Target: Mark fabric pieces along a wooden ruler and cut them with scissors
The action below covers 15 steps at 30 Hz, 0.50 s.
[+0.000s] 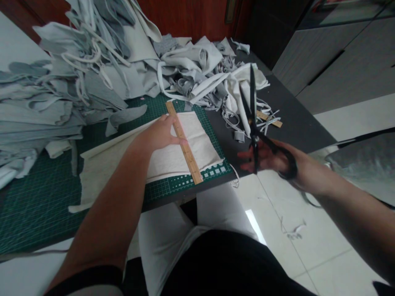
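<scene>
My left hand point(159, 133) presses a wooden ruler point(187, 154) down across a piece of cream fabric point(199, 137), thumb and fingertips on the ruler. The fabric lies flat on a green cutting mat point(40, 205), with a folded-looking edge along its far side. Off to the right, beyond the table edge, my right hand point(268, 158) grips black-handled scissors point(253, 102). Their blades point up and away, slightly apart, and nothing visible lies between them. The fingers of that hand are a little blurred.
Tall stacks of grey and cream fabric point(58, 111) stand at the left and back. A heap of scraps point(200, 61) and thin strips covers the back right, with another wooden strip point(270, 118) among them. Thread scraps point(294, 232) lie on the tiled floor.
</scene>
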Tool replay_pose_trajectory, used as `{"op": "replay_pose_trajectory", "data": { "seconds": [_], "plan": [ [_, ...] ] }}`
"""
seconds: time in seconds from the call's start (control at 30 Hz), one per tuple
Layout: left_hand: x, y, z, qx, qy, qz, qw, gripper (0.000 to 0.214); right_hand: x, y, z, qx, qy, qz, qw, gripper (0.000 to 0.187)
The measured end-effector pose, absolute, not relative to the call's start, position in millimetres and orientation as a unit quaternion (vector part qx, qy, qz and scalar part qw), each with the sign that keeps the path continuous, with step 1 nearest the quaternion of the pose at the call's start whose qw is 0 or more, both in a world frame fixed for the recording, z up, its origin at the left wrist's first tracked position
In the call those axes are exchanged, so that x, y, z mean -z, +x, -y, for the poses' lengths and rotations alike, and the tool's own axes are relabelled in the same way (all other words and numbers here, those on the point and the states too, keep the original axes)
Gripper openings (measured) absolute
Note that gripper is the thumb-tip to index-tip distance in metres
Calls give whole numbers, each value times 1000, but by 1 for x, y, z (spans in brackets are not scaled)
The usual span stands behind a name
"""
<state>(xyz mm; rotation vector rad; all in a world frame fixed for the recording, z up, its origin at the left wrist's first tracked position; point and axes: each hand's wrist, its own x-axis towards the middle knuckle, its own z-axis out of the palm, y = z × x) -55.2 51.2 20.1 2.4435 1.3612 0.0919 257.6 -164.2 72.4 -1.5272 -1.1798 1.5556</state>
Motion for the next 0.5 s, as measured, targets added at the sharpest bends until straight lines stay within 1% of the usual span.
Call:
{"op": "replay_pose_trajectory", "data": {
  "seconds": [0.07,0.13,0.2,0.27,0.5],
  "plan": [
    [-19,-55,-52,-32,860,-481,169,99,-79,248,207,-642,-565,450,257,50],
    [-18,-55,-53,-30,859,-483,165,98,-81,235,242,-701,-540,425,189,44],
    [-18,-55,-54,-25,860,-485,160,98,-79,222,263,-721,-530,424,140,42],
    [-17,-56,-55,-24,861,-484,155,98,-76,214,268,-721,-530,430,122,41],
    [-13,-58,-58,-31,863,-480,154,101,-75,208,253,-746,-528,386,127,37]
  ]
}}
